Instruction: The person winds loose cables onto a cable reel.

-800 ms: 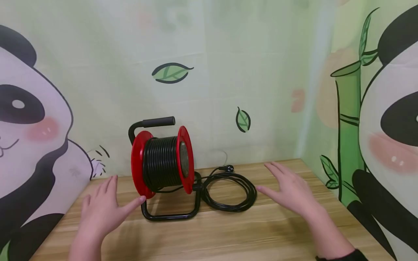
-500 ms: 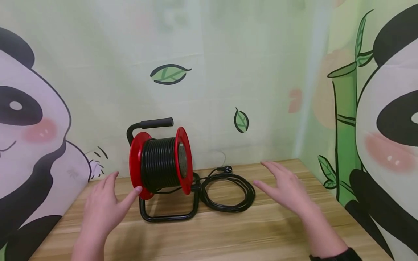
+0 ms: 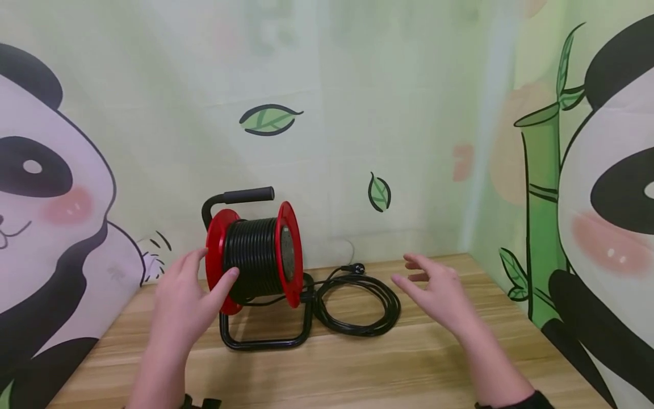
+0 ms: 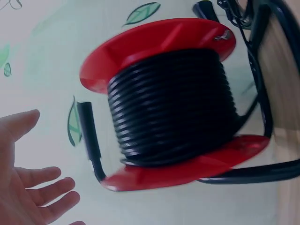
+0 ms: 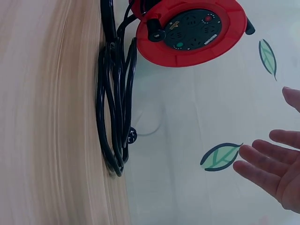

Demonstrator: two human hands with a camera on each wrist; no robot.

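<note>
Red-flanged cable reel [image 3: 255,255], black-wound, at left; left hand [image 3: 185,298] wide, moved nearer it; right hand [image 3: 436,292] wide, at right.

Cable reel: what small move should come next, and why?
Perhaps the right hand should move toward the coiled black cable. That hand is open and apart from it. The cable lies on the wood-grain tabletop beside the cable reel, while the left hand is near the reel's left red flange.

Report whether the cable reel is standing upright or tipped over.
Upright: the cable reel stands on its black frame on the table, handle at the top.
</note>
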